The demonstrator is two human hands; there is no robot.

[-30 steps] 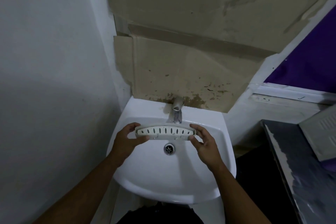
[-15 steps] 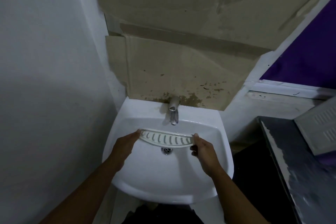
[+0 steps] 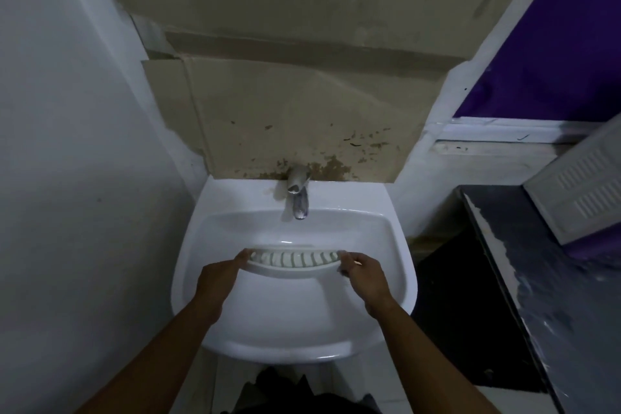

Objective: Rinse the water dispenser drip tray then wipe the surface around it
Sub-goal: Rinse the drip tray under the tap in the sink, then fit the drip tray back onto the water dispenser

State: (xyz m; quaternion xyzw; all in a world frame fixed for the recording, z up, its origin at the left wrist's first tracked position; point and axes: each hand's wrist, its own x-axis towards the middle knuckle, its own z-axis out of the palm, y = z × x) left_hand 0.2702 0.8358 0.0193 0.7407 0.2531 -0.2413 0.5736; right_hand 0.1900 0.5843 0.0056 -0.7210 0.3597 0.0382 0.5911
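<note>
The white drip tray, a long curved piece with a row of slots, hangs over the bowl of the white sink, its slotted face tilted up toward me. My left hand grips its left end and my right hand grips its right end. The metal tap stands at the back of the sink, beyond the tray. I see no water running from it. The tray hides the drain.
A white wall stands close on the left. Stained brown board covers the wall behind the tap. To the right is a dark worn countertop with a white vented panel lying on it, and a purple surface beyond.
Both hands have drawn the tray down and toward me, away from the tap, and turned it so its slotted face points upward. It now covers the drain.
</note>
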